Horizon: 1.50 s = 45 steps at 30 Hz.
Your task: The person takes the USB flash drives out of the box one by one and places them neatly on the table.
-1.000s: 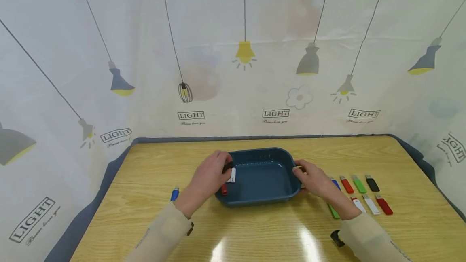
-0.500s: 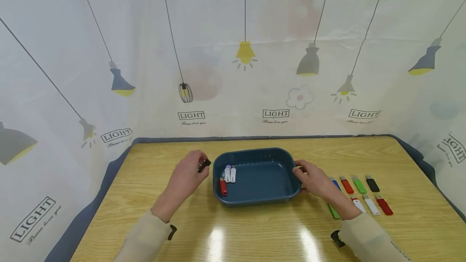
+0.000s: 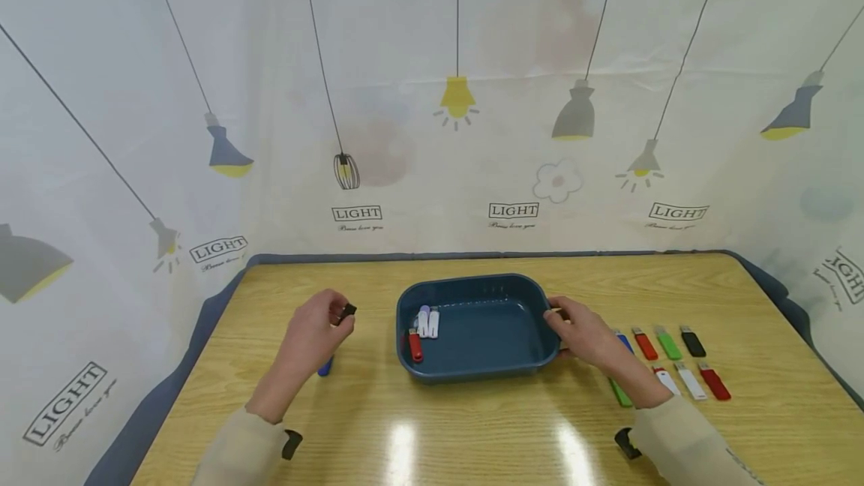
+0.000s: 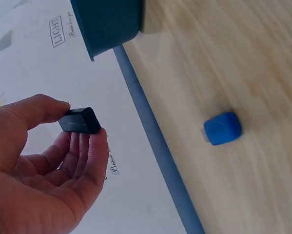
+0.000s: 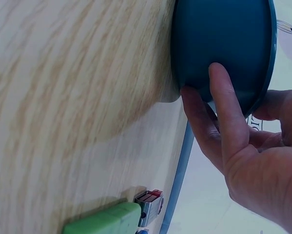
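Note:
Between thumb and fingertips, my left hand pinches a black USB flash drive above the table, left of a dark blue tray. Below that hand a blue USB flash drive lies on the wood, partly hidden in the head view. My right hand grips the tray's right end, thumb over the rim and fingers against the outer wall. Inside the tray, at its left end, are a red USB flash drive and two white ones, one with a purple end.
Right of the tray, several USB flash drives lie in two rows, among them a black one, a red one and a green one. My right forearm partly covers some. A printed cloth hangs behind the wooden table.
My left hand has come out of the tray with the black flash drive and moved left, over the blue one. The right hand and the tray have stayed in place.

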Each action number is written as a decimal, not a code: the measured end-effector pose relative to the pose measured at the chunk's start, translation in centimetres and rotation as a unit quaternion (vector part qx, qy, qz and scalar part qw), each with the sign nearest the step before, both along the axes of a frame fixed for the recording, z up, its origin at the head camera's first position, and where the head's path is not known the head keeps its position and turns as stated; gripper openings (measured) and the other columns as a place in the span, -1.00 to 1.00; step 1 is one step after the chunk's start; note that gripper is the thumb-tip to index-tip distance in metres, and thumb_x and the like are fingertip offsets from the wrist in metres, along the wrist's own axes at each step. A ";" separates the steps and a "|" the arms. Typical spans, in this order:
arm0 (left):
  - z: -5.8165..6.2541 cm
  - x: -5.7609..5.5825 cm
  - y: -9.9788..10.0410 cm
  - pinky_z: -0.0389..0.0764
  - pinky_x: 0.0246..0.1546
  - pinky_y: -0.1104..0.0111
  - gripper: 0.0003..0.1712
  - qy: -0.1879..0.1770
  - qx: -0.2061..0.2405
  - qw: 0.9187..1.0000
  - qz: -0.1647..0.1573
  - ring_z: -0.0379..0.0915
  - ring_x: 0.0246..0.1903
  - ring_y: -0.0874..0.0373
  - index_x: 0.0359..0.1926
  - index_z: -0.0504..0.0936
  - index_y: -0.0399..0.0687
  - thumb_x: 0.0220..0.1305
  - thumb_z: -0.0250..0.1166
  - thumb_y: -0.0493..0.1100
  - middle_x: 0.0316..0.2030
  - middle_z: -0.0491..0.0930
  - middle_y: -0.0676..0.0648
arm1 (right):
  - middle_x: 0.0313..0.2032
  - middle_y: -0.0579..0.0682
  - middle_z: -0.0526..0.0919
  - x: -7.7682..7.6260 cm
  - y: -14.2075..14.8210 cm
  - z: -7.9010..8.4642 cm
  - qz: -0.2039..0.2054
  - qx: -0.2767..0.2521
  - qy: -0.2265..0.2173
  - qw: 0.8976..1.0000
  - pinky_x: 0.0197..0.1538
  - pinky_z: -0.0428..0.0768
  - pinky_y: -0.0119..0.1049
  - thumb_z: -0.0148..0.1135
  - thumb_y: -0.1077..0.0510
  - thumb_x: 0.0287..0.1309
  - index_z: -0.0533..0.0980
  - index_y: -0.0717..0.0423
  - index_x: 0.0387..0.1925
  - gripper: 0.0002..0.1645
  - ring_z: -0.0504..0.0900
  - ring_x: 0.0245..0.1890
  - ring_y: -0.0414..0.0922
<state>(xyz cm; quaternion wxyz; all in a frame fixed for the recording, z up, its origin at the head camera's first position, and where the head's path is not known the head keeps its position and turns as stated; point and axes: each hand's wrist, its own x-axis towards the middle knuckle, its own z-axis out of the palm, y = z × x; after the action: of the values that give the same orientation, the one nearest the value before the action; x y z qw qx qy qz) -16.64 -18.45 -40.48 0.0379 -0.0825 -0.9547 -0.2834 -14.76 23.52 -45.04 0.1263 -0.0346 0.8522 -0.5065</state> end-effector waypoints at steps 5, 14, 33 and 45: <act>-0.7 0.5 -1.2 0.71 -0.20 0.06 -0.68 -0.027 0.003 0.999 0.020 0.63 -0.21 -0.06 0.01 0.60 -0.37 0.33 0.33 -0.23 -0.20 0.65 -0.18 | 0.27 0.51 0.39 0.0 0.0 0.0 -0.003 0.001 -0.004 1.000 -0.18 0.81 -0.06 -0.07 0.13 0.61 0.17 0.45 0.48 -0.38 0.63 0.07 0.28; -2.0 1.1 -3.6 0.68 -0.36 0.15 -0.65 -0.046 -0.010 0.997 0.055 0.60 -0.33 0.01 0.00 0.60 -0.41 0.35 0.33 -0.18 -0.23 0.66 -0.19 | 0.27 0.52 0.38 0.0 0.1 0.0 -0.004 0.000 -0.005 1.000 -0.18 0.81 -0.06 -0.07 0.13 0.61 0.17 0.45 0.48 -0.38 0.62 0.09 0.30; -4.0 0.3 -5.9 0.66 -0.40 0.18 -0.74 -0.091 -0.115 0.987 0.071 0.52 -0.43 0.03 -0.25 0.63 -0.46 0.31 0.35 -0.23 -0.37 0.65 -0.22 | 0.25 0.52 0.41 0.0 0.3 -0.1 -0.001 0.000 0.004 1.000 -0.22 0.82 -0.08 -0.07 0.12 0.62 0.17 0.47 0.47 -0.38 0.66 0.03 0.24; -4.8 -0.1 -5.9 0.22 -0.63 0.42 -0.61 -0.119 -0.107 0.985 0.065 0.19 -0.65 0.16 -0.67 0.43 -0.10 0.31 0.28 -0.28 -0.67 0.33 0.01 | 0.26 0.51 0.40 0.1 0.1 -0.1 0.001 -0.001 0.002 1.000 -0.20 0.82 -0.06 -0.06 0.11 0.62 0.17 0.45 0.48 -0.37 0.65 0.05 0.27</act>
<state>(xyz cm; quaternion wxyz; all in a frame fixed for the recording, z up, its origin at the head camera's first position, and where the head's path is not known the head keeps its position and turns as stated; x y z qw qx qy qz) -16.70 -24.39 -45.32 -0.0665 0.0110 -0.9805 -0.1844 -14.70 23.60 -45.14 0.1245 -0.0364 0.8520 -0.5072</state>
